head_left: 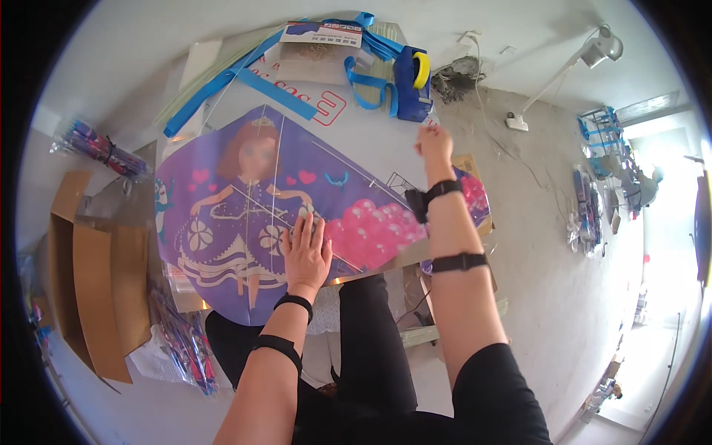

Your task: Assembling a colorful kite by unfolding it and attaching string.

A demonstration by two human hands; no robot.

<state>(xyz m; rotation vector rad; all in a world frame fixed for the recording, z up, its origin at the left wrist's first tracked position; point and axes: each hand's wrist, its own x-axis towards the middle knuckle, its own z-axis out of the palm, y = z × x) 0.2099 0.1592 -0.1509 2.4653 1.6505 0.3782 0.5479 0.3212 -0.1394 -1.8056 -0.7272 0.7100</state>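
Observation:
A purple kite (pixel 311 174) printed with a princess figure, hearts and pink balloon-like shapes is spread over the work table, thin rods running across it. My left hand (pixel 306 252) lies flat on the kite near its lower middle, fingers spread. Beyond the kite's right side, my right hand (pixel 434 144) is raised just below a blue tape dispenser (pixel 412 93) carrying a yellow roll (pixel 422 70). Its fingers are curled together, and whatever they hold is too small to make out. A blue strip (pixel 278 96) lies along the kite's far edge.
At the table's back lie a clear bag of small parts (pixel 319 63) and more blue ribbon (pixel 200 96). An open cardboard box (pixel 111 274) stands on the left, with wrapped bundles (pixel 182 341) beside it. A white lamp (pixel 601 48) is fixed to the wall at right.

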